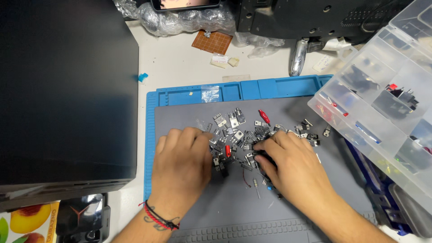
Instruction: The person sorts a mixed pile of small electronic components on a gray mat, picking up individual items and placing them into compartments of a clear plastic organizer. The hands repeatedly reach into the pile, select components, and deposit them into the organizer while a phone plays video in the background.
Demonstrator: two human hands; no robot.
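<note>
Both hands nearest: left hand (182,157) palm-down, fingers curled loosely over the parts pile (243,139), gripping nothing visible; right hand (292,164) likewise flat, fingertips on the pile. Beneath both, grey mat (216,207). Right of the right hand, clear organizer (382,103). Beyond the fingertips, red clip (264,116).

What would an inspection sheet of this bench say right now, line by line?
Surface: grey work mat with blue rim, on a white table.
Job's things: pile of small electronic parts mid-mat.
Clutter: copper perfboard, small plastic bag.
Grippers: left hand and right hand flat on the parts, fingers spread.
Cables: thin red wire on the mat.
Surroundings: clear compartment box right, black case left.
</note>
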